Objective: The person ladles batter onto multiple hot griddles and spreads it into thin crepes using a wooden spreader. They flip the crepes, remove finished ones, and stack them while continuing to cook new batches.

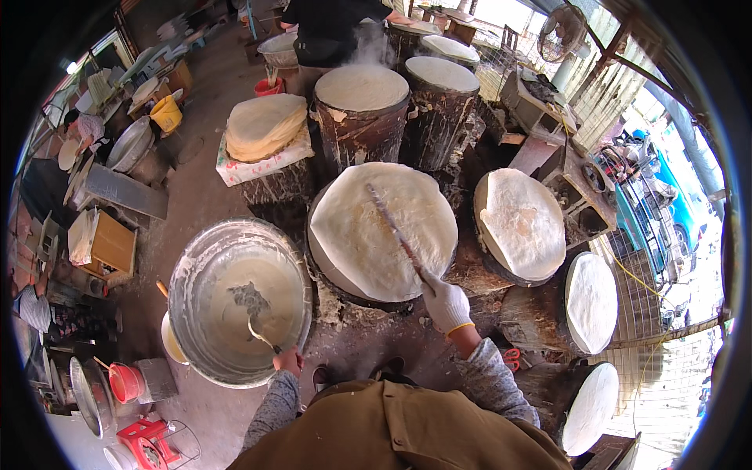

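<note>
Two hands are at work just beyond the brown jacket. The left hand is bare, its fingers curled closed on the handle of a ladle, which dips into pale batter in a wide metal basin. The right hand wears a white knit glove, and its fingers are wrapped closed round a long stick. That stick slants over a thin round flatbread on the drum-shaped stove straight ahead (I cannot tell whether the tip touches it).

To the right, another flatbread covers a second round top, with two more pale rounds curving down toward the lower edge. Farther off, left of centre, a stack of flatbreads sits on a block. Behind, steam rises from a rusty drum, and a person in black stands beyond it.
</note>
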`<action>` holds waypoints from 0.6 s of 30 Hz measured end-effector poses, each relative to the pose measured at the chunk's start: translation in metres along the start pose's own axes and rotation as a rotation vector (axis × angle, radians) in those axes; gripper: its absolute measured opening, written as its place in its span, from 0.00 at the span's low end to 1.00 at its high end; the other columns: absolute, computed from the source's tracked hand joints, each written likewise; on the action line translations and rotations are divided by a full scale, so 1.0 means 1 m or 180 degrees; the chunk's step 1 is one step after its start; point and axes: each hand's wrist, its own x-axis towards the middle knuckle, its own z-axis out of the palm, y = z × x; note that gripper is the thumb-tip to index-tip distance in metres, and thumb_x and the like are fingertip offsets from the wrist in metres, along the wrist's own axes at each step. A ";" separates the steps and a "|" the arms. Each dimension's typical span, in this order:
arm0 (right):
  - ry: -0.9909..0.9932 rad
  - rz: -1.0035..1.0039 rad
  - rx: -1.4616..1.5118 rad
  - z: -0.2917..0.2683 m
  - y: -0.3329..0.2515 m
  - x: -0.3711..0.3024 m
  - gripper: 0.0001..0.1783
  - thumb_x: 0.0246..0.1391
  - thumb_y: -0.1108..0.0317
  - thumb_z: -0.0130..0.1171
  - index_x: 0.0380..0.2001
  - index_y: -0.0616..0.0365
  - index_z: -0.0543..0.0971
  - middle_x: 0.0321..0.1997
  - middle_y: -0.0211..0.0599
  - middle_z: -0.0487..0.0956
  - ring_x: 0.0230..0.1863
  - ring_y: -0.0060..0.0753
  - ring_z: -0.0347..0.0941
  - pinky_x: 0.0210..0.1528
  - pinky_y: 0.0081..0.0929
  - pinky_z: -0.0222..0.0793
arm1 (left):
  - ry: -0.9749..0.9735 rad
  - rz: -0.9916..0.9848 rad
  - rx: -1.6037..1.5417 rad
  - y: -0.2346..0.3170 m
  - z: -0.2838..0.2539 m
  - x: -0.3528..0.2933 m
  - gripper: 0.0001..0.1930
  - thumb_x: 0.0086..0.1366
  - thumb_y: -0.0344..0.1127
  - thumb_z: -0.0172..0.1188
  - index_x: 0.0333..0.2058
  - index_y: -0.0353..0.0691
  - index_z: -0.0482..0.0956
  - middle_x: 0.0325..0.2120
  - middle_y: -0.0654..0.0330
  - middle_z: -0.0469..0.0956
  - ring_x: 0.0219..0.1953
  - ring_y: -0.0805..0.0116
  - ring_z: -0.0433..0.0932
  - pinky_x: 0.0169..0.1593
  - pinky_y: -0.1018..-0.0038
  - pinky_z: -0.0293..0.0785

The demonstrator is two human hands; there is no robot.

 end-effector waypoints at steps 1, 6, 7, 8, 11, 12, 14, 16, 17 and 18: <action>0.0020 -0.0069 0.0146 0.004 -0.003 -0.002 0.20 0.60 0.53 0.50 0.54 0.38 0.77 0.27 0.54 0.80 0.31 0.58 0.78 0.36 0.50 0.73 | -0.0075 0.0023 -0.0009 -0.001 -0.002 0.001 0.12 0.60 0.31 0.62 0.20 0.34 0.72 0.12 0.56 0.70 0.10 0.64 0.70 0.11 0.68 0.62; -0.0411 0.0022 0.1524 0.009 0.010 -0.034 0.22 0.60 0.59 0.54 0.59 0.40 0.75 0.22 0.39 0.79 0.21 0.38 0.75 0.26 0.33 0.70 | -0.0095 0.0031 -0.0116 -0.008 -0.001 0.012 0.12 0.60 0.31 0.61 0.21 0.34 0.72 0.12 0.56 0.70 0.10 0.64 0.70 0.11 0.68 0.61; -0.0663 0.0200 0.2053 0.009 0.016 -0.042 0.23 0.61 0.61 0.54 0.60 0.43 0.75 0.21 0.33 0.77 0.19 0.29 0.72 0.23 0.27 0.68 | -0.0101 0.0036 -0.0133 -0.006 0.000 0.008 0.11 0.60 0.31 0.61 0.20 0.34 0.72 0.12 0.56 0.69 0.10 0.64 0.70 0.11 0.68 0.61; -0.0925 0.0379 0.2576 0.010 0.017 -0.043 0.23 0.62 0.62 0.54 0.60 0.45 0.74 0.19 0.26 0.75 0.16 0.21 0.69 0.21 0.21 0.65 | -0.0104 0.0041 -0.0156 -0.004 0.002 0.004 0.11 0.60 0.31 0.61 0.20 0.34 0.72 0.12 0.56 0.69 0.10 0.64 0.70 0.11 0.68 0.62; -0.1868 0.0754 0.3314 -0.035 -0.055 -0.061 0.25 0.64 0.64 0.51 0.64 0.54 0.69 0.21 0.19 0.69 0.16 0.10 0.59 0.18 0.11 0.56 | 0.0051 -0.0029 -0.0164 0.003 0.003 -0.009 0.11 0.59 0.30 0.61 0.20 0.35 0.73 0.12 0.57 0.70 0.11 0.65 0.70 0.11 0.69 0.62; -0.2192 0.0780 0.3647 -0.032 -0.077 -0.062 0.27 0.64 0.65 0.51 0.65 0.56 0.67 0.22 0.19 0.69 0.16 0.10 0.59 0.18 0.11 0.56 | 0.0102 -0.0052 -0.0041 0.002 0.002 -0.007 0.12 0.60 0.30 0.60 0.19 0.36 0.72 0.14 0.57 0.70 0.11 0.64 0.70 0.12 0.68 0.62; -0.2875 0.0797 0.4203 -0.005 -0.115 -0.062 0.25 0.64 0.66 0.50 0.64 0.59 0.66 0.22 0.22 0.70 0.16 0.14 0.60 0.17 0.13 0.56 | 0.0082 0.0208 0.0306 -0.006 -0.004 0.008 0.12 0.60 0.30 0.61 0.19 0.37 0.72 0.14 0.57 0.71 0.12 0.65 0.70 0.12 0.68 0.63; -0.3468 0.1253 0.4401 0.029 -0.146 -0.057 0.21 0.65 0.65 0.49 0.58 0.62 0.69 0.23 0.26 0.70 0.17 0.17 0.62 0.18 0.15 0.54 | 0.0058 0.0245 0.0372 -0.006 -0.001 -0.002 0.11 0.58 0.30 0.63 0.19 0.34 0.74 0.13 0.57 0.71 0.11 0.65 0.71 0.12 0.69 0.63; -0.3719 0.1288 0.4335 0.067 -0.144 -0.052 0.17 0.65 0.65 0.48 0.52 0.64 0.70 0.24 0.28 0.71 0.17 0.19 0.63 0.17 0.17 0.56 | 0.0117 0.0066 0.0179 0.005 0.013 -0.017 0.11 0.58 0.30 0.63 0.19 0.33 0.74 0.13 0.57 0.71 0.11 0.65 0.71 0.12 0.69 0.62; -0.4013 0.1286 0.4253 0.114 -0.144 -0.044 0.15 0.65 0.65 0.48 0.47 0.67 0.71 0.25 0.30 0.73 0.17 0.20 0.65 0.16 0.18 0.57 | 0.0243 0.0084 0.0121 0.005 0.012 -0.018 0.11 0.58 0.30 0.63 0.19 0.33 0.74 0.13 0.58 0.70 0.11 0.66 0.71 0.11 0.69 0.62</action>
